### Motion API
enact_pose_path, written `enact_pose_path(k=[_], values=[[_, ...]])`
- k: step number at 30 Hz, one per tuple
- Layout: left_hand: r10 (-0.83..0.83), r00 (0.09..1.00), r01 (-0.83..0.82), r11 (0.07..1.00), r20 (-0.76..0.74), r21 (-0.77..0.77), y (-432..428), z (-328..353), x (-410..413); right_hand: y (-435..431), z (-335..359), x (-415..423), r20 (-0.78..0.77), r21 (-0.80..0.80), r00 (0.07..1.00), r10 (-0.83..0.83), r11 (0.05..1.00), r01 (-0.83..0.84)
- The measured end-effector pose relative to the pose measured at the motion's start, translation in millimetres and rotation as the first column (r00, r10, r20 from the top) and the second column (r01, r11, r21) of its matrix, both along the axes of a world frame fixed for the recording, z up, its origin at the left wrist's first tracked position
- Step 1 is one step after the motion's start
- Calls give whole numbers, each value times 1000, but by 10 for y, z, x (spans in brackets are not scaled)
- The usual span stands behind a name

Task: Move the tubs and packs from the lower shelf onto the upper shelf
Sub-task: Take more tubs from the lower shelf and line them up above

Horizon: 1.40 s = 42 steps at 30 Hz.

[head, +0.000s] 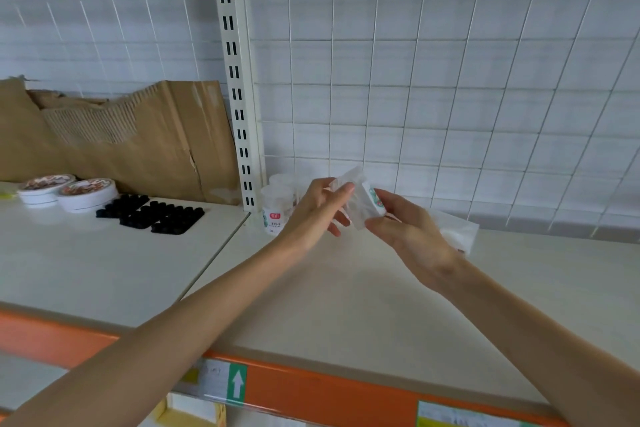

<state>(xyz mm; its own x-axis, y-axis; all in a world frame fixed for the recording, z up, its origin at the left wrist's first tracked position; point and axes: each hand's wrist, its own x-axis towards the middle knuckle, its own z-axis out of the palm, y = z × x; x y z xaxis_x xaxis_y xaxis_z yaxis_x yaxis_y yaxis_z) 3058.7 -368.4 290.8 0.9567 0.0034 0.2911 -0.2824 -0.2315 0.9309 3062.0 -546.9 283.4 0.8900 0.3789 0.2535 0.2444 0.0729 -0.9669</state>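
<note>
Immediately right of the cream slotted metal upright post (239,97), the wide cream upper shelf with an orange front strip (346,288) carries clear round plastic tubs with white labels (277,210) at the post's foot and a flat white pack (462,236) farther right. Between these, the left hand (317,210) and right hand (405,229) pinch a small clear-wrapped white pack (363,206) by its ends.

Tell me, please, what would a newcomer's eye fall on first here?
The left hand and right hand hold a clear pack above the middle of the shelf. Behind them, clear tubs stand by the slotted upright. Torn cardboard leans at the back left.
</note>
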Motion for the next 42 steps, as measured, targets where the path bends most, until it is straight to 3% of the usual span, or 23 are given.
enact_pose_path(k=[5, 9, 13, 16, 25, 33, 35, 37, 39, 42], values=[[8, 999, -11, 998, -43, -68, -14, -9, 11, 52, -44, -7, -9, -46, 993, -121, 992, 121], [-5, 996, -8, 989, -93, -145, 22, -20, 28, 30, -77, 24, -10, -96, 995, -104, 990, 102], [-23, 994, 5, 987, -109, -163, 83, -32, 68, -43, -76, 96, -121, 7, 991, -50, 999, 51], [-116, 987, 97, 981, -107, -169, 117, -51, 71, -103, -101, 114, -97, -80, 995, -11, 997, 3], [-298, 947, 291, 954, -118, -74, 263, -50, 86, -105, -103, 77, -51, -194, 997, 57, 979, -66], [-237, 959, 258, 958, -159, 126, 212, 20, 20, -93, -119, 65, 15, -318, 996, 89, 945, -80], [-189, 969, 224, 945, -159, 239, 213, 34, -33, -83, -128, 74, 34, -333, 997, 63, 942, -48], [-135, 978, 187, 902, -157, 389, 249, 41, -152, -61, -159, 88, 68, -354, 998, 13, 935, 12], [-90, 981, 174, 788, -169, 591, 332, 44, -316, -20, -209, 107, 114, -387, 992, -50, 918, 90], [-21, 980, 189, 424, -199, 886, 527, 19, -568, 64, -239, 129, 166, -441, 979, -122, 878, 185]])
